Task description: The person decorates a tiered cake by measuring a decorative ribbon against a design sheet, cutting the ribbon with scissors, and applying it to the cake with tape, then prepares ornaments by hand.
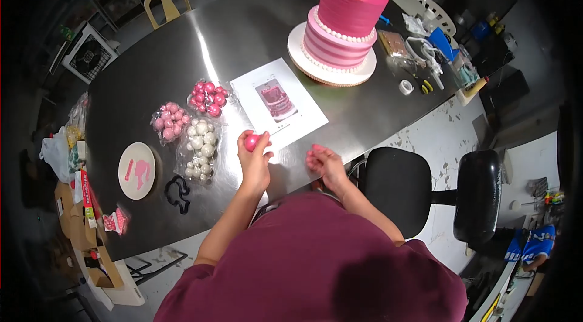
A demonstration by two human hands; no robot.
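My left hand (255,161) holds a bright pink ball (252,143) between its fingers, over the lower left corner of a printed sheet (279,103) that shows a cake picture. To the right, my right hand (326,165) has loosely curled fingers, slightly apart, with nothing in them. Left of my left hand lie bags of white balls (201,146), light pink balls (170,120) and dark pink balls (207,98). A two-tier pink cake (343,21) stands on a round white board (299,54) beyond the sheet.
A plate (135,185) with pink cut-out shapes and a black cutter (177,194) lie at the left. Tape (406,86), scissors (427,86) and plastic bags (425,51) are at the right. A black chair (398,191) stands by the table's near edge.
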